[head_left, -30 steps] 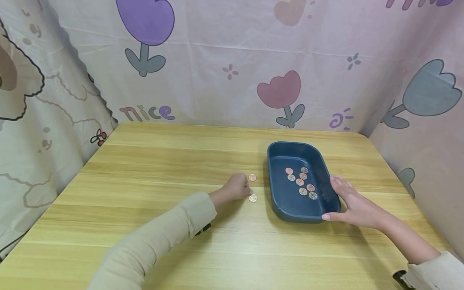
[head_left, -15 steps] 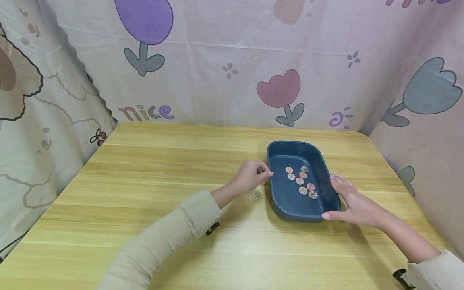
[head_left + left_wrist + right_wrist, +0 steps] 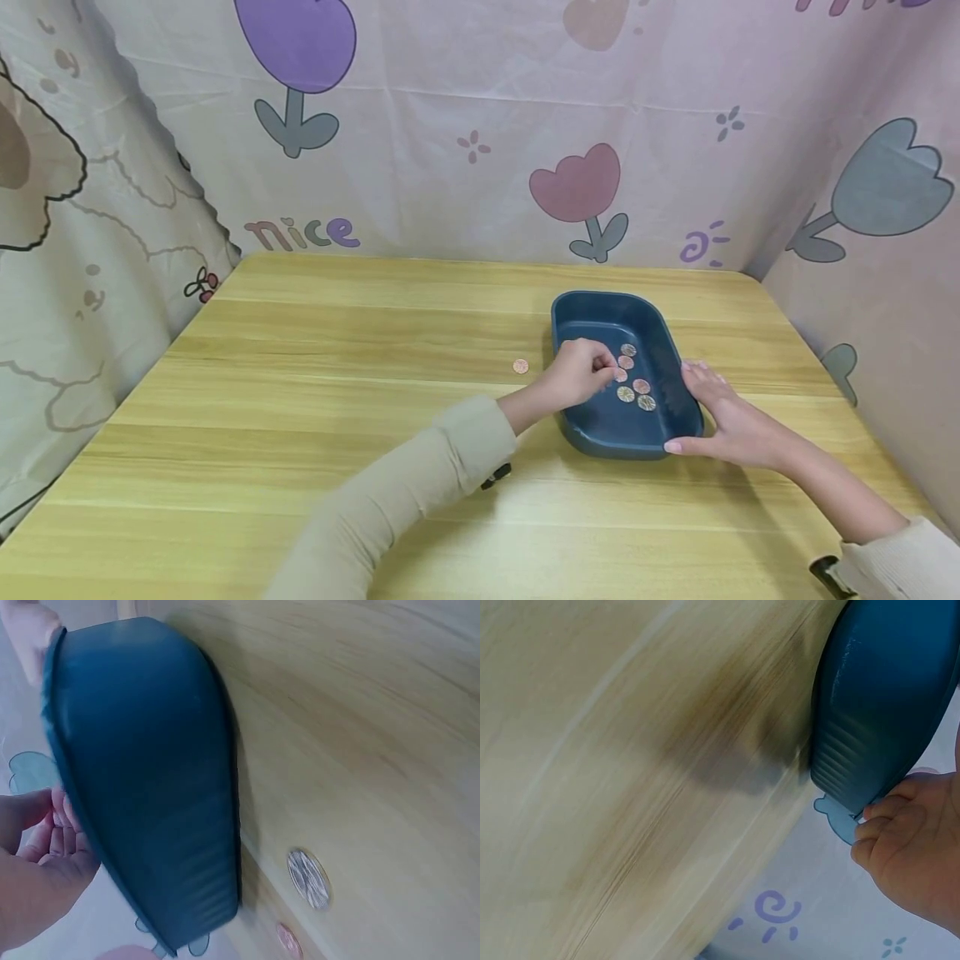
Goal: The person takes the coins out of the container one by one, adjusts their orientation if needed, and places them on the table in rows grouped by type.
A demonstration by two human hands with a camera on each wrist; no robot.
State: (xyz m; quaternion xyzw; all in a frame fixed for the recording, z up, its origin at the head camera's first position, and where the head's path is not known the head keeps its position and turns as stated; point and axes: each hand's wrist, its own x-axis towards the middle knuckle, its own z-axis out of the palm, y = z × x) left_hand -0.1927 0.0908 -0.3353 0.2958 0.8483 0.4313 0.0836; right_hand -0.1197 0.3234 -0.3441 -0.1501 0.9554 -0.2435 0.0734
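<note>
A deep dark-blue plastic tray (image 3: 609,435) stands on the wooden table, several copper- and silver-coloured coins (image 3: 647,402) scattered on its floor. Over its left half is my left hand (image 3: 579,373), thumb and fingertips pinched on a coin that the fingers mostly hide. In the left wrist view this hand (image 3: 49,862) shows beyond the rim with its fingers curled. My right hand (image 3: 738,425) grips the tray's right front corner; the right wrist view shows its fingers (image 3: 889,817) bent at the rim. A copper coin (image 3: 521,366) and a silver coin (image 3: 308,878) lie on the table left of the tray.
The pale wooden table (image 3: 337,350) extends left and in front of the tray. Patterned curtains (image 3: 420,167) hang behind it and at both sides. Dark straps or devices (image 3: 497,475) show below the sleeves.
My left hand has moved right from beside the table coins, past the tray's left rim, to above the coins inside. The right hand and tray have stayed put.
</note>
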